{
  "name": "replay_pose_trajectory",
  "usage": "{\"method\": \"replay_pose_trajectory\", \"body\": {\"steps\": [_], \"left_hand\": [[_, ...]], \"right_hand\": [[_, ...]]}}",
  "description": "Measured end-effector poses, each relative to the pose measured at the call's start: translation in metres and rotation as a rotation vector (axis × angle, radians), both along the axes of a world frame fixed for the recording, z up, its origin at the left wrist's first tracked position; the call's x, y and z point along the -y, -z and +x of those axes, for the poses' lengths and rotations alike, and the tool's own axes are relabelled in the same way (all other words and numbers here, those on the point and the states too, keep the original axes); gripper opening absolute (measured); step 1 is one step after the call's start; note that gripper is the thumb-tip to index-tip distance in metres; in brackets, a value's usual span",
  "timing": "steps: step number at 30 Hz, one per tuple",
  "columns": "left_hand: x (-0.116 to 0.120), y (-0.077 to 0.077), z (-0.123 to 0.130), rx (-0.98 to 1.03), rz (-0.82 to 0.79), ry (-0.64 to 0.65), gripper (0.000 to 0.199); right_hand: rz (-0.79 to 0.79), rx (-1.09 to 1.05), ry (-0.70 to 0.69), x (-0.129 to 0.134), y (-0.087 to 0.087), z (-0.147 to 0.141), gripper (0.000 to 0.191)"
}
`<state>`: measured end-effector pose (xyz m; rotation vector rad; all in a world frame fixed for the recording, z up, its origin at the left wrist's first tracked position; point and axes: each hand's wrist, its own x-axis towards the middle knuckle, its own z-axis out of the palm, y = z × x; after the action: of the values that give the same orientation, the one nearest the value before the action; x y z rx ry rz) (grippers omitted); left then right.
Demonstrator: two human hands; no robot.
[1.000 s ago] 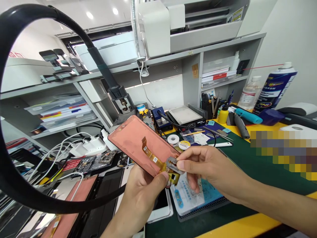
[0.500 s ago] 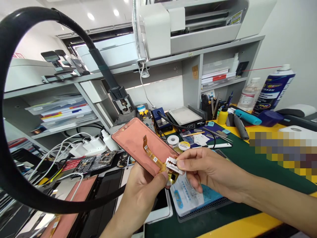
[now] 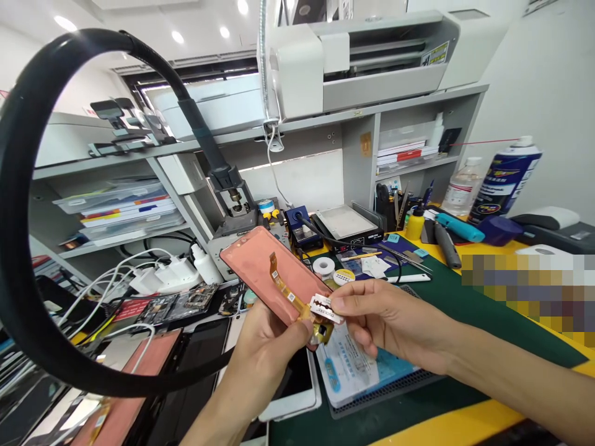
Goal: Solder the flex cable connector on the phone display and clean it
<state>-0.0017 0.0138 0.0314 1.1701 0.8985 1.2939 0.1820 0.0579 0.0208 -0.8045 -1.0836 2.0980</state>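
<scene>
My left hand (image 3: 274, 347) grips the lower end of a phone screen (image 3: 255, 257), its copper-pink back turned up and tilted. The thumb presses near an orange flex cable (image 3: 281, 285) that runs along this back. Between the thumb and fingers of my right hand (image 3: 385, 313) is a white-wrapped or white-faced razor blade (image 3: 324, 308) with a dark slot pattern. The blade lies over the screen's lower right edge, beside the gold-coloured end of the flex; whether its edge touches cannot be made out. Fingers of the left hand under the screen are hidden.
A thick black ring-shaped arm (image 3: 18, 204) loops across the left. Below the hands lie a blue-white packet (image 3: 344, 371) and a white tablet (image 3: 307, 396). Phone parts (image 3: 179, 303) and chargers (image 3: 171, 272) crowd the left; a spray can (image 3: 504, 179) and bottles stand back right.
The camera view has shifted slightly, so the background sits lower. Both hands keep their holds on the screen and the blade, with little movement between them.
</scene>
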Motion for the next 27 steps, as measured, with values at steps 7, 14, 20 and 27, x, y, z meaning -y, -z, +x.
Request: {"method": "replay_pose_trajectory", "body": {"steps": [7, 14, 20, 27], "left_hand": [[0.0, 0.0, -0.001, -0.018, -0.016, 0.002, 0.021], [0.0, -0.002, -0.002, -0.024, -0.006, -0.046, 0.019], [-0.005, -0.01, -0.019, 0.034, -0.107, -0.071, 0.031], [-0.01, -0.008, -0.027, 0.072, -0.211, 0.088, 0.031]], "right_hand": [[-0.002, -0.029, -0.005, 0.0, -0.001, -0.002, 0.019], [0.185, 0.047, 0.102, -0.002, -0.009, 0.009, 0.019], [0.717, 0.561, 0.085, -0.017, -0.03, 0.035, 0.014], [0.99, 1.007, -0.151, -0.024, -0.02, 0.032, 0.018]]}}
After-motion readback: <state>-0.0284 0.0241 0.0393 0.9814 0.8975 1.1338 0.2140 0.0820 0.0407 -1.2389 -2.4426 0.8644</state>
